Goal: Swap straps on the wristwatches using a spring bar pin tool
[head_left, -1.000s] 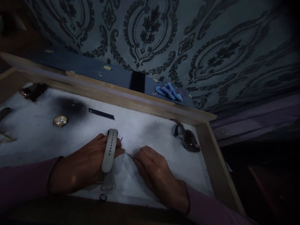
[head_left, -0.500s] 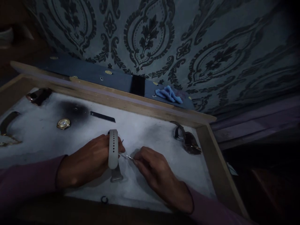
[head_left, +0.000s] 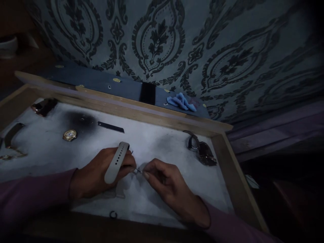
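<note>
A pale grey watch strap (head_left: 116, 163) with a row of dark holes hangs over the fingers of my left hand (head_left: 97, 175), which is closed on it. Part of the strap's lower end (head_left: 120, 192) shows below the hand, over the white surface. My right hand (head_left: 167, 184) pinches a thin metal pin-like piece (head_left: 138, 170) between thumb and forefinger. Its far end meets my left fingertips; whether they also grip it I cannot tell. Near the front edge lies a small dark open ring (head_left: 113, 214).
The wooden tray (head_left: 239, 179) has raised edges. On its white base lie a dark blade (head_left: 110, 127), a gold watch case (head_left: 69, 135), watches at left (head_left: 43, 107) and right (head_left: 193, 143), and a dark strap (head_left: 14, 135). Behind the rim sits a blue cloth (head_left: 181, 102).
The grey strap has tilted, its lower end swinging left as my left hand turned. My left fingertips have closed in on the pin's end. My right hand has barely moved.
</note>
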Tool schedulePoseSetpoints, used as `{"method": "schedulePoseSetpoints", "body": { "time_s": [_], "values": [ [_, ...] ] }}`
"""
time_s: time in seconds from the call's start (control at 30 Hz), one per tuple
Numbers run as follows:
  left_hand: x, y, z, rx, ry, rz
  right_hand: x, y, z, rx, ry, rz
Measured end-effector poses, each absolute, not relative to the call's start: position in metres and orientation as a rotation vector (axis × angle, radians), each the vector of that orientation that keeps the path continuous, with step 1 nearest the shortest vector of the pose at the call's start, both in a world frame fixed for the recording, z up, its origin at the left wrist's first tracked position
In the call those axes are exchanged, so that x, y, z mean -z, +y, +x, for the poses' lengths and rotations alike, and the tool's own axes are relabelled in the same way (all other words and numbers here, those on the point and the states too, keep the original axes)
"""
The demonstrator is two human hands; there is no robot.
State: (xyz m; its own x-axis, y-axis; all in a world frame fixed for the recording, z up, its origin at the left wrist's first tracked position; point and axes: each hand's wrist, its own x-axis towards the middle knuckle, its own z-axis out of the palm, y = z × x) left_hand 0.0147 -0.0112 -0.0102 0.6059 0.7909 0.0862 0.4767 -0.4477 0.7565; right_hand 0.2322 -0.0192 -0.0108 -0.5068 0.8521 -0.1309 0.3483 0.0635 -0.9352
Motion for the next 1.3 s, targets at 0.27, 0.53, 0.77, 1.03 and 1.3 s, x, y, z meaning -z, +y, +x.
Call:
{"method": "schedulePoseSetpoints", "body": {
  "time_s": [0.27, 0.53, 0.77, 1.03, 1.3],
  "values": [
    [0.007, -0.010, 0.019, -0.575, 1.061, 1.880, 0.021, -0.011, 0.233, -1.711, -1.382, -1.077],
    [0.015, -0.010, 0.029, -0.597, 1.081, 2.070, 0.024, -0.010, 0.230, -1.578, -1.363, -1.082],
    [0.022, -0.009, 0.036, -0.538, 1.124, 2.167, 0.030, -0.007, 0.230, -1.576, -1.360, -1.097],
    [0.018, -0.008, 0.031, -0.446, 1.122, 2.197, 0.035, 0.001, 0.232, -1.694, -1.247, -1.168],
    [0.016, -0.009, 0.026, -0.384, 1.089, 2.289, 0.028, -0.004, 0.237, -1.272, -1.752, -1.154]
  ]
}}
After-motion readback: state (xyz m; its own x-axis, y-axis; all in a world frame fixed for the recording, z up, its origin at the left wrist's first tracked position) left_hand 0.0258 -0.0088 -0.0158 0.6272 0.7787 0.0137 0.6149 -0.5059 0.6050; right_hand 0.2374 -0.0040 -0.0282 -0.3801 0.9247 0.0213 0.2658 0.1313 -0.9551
